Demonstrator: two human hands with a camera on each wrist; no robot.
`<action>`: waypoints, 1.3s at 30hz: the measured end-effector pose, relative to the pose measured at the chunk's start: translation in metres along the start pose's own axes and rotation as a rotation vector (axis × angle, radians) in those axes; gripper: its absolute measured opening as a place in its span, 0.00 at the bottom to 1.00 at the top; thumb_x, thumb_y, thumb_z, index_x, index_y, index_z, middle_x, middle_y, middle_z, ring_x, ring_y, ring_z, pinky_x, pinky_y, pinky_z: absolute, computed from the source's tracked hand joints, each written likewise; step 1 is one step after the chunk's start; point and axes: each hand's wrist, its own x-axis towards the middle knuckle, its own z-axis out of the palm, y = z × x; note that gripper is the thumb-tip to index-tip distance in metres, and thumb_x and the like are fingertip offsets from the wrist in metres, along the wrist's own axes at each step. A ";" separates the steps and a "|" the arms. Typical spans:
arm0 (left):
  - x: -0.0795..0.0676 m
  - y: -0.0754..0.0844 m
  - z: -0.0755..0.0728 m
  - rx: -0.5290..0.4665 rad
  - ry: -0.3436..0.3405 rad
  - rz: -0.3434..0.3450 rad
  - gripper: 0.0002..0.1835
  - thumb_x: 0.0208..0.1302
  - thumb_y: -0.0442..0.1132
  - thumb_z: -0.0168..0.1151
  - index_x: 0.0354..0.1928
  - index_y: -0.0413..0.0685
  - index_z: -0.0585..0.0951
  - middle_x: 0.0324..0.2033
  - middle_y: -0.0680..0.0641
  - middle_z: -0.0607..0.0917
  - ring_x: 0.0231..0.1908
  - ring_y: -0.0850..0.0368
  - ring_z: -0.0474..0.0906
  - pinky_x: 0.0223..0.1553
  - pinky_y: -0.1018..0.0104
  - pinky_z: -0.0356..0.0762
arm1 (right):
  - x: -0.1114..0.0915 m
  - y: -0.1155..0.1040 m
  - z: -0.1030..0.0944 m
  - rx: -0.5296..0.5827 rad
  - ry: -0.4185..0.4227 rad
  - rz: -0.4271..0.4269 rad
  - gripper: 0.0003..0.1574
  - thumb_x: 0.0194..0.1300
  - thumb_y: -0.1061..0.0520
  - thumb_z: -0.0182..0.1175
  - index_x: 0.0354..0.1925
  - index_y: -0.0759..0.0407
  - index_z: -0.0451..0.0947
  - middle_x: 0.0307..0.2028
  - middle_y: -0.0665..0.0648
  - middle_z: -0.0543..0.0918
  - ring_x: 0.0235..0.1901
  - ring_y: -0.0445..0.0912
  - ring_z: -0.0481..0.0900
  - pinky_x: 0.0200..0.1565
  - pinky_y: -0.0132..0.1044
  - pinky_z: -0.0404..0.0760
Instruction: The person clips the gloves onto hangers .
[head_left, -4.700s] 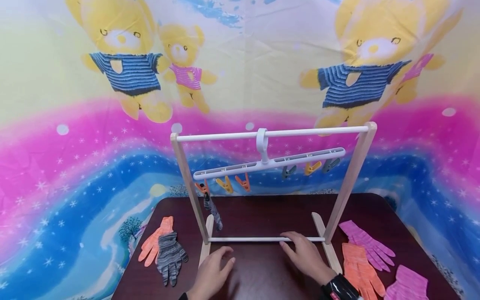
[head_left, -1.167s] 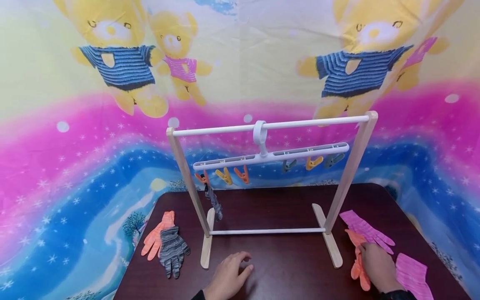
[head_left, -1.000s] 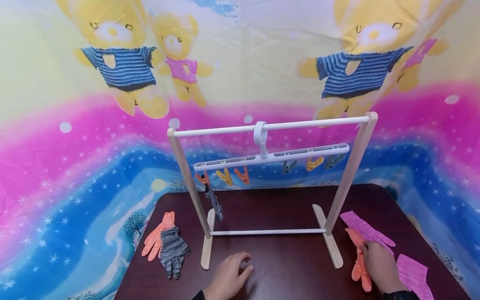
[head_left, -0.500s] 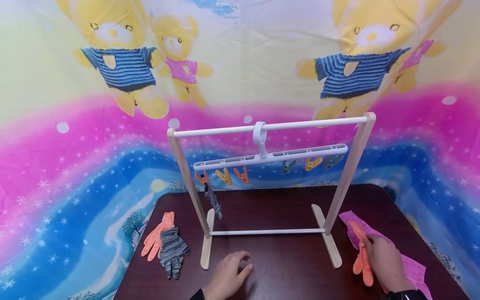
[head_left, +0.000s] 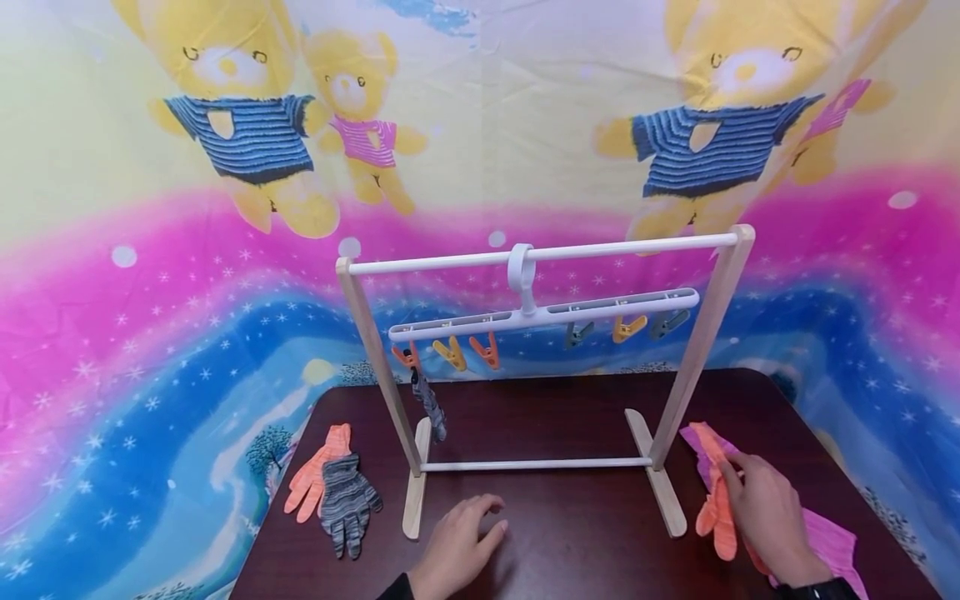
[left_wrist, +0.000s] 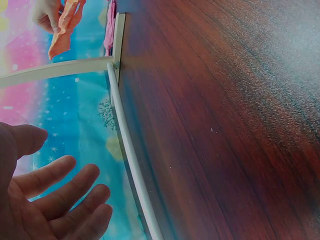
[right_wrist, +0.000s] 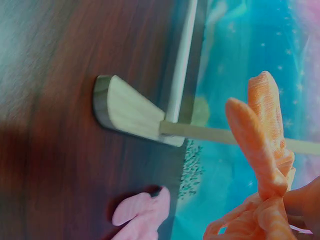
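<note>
My right hand pinches an orange knit glove at the table's right side. In the right wrist view that glove hangs clear of the tabletop, its fingers loose. Two pink gloves lie beneath and beside: one mostly covered in the head view, the other partly behind my wrist. My left hand holds nothing, its fingers loosely bent, in front of the rack. A white hanger with coloured clips hangs from the wooden rack; its leftmost orange clip bears a grey striped glove.
Another orange glove and a grey striped glove overlap at the table's left. The rack's feet and low white crossbar stand on the dark table. A printed bear cloth hangs behind.
The orange glove has been picked up from the right side by my right hand and lifted, now overlapping the pink glove behind it. My left hand has barely moved in the last second.
</note>
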 end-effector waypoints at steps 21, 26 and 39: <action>0.019 0.009 -0.019 0.015 0.054 0.031 0.14 0.65 0.55 0.52 0.45 0.59 0.80 0.39 0.60 0.82 0.40 0.62 0.78 0.36 0.64 0.75 | 0.001 -0.043 -0.012 0.048 0.108 -0.093 0.15 0.61 0.58 0.59 0.41 0.70 0.80 0.27 0.60 0.80 0.20 0.46 0.72 0.21 0.43 0.70; 0.022 0.010 -0.022 0.044 0.088 0.045 0.16 0.66 0.55 0.51 0.47 0.58 0.80 0.42 0.59 0.83 0.43 0.62 0.77 0.39 0.63 0.76 | 0.001 -0.051 -0.014 0.053 0.089 -0.097 0.16 0.62 0.57 0.59 0.44 0.67 0.80 0.28 0.59 0.79 0.19 0.42 0.69 0.20 0.39 0.68; 0.033 0.016 -0.038 -0.031 0.020 0.000 0.20 0.67 0.59 0.46 0.50 0.60 0.79 0.44 0.59 0.82 0.46 0.63 0.77 0.43 0.61 0.76 | 0.005 -0.067 -0.011 0.093 0.152 -0.185 0.11 0.57 0.61 0.63 0.39 0.64 0.81 0.28 0.58 0.80 0.23 0.47 0.74 0.22 0.43 0.71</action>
